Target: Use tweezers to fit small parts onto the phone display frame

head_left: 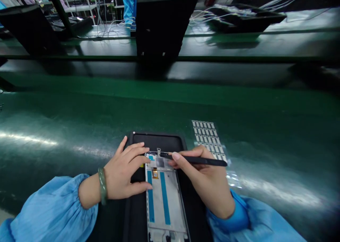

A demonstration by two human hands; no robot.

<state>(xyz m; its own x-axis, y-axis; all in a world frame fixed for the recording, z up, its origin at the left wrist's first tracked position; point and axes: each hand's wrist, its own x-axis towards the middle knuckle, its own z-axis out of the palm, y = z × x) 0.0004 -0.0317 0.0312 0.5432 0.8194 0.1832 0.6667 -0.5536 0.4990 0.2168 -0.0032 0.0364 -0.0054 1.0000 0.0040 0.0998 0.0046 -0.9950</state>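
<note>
The right hand [209, 180] pinches a black stylus [198, 160], tip on the phone frame [163, 196] steadied by the flat, spread left hand [124, 173] on the black tray [159, 141] at the worktop's [79, 128] near edge; too much pressure could make the tip skid and scratch the frame.

Our two forearms come in from the bottom corners, both in loose blue sleeves gathered at the cuff. Our left hand [124, 174] lies palm down with the wrist straight and a green bangle [102, 186] around it; its fingers [136, 153] are spread and stretched to the right, the thumb tucked low beneath them and pressed flat. Our right hand [205, 180] is turned with its back up and to the right, the wrist bent slightly inward. Its fingers are curled closed in a pen grip, thumb and forefinger pinched together at the front, the tips pointing left toward the left hand's fingertips, just beside them.
</note>
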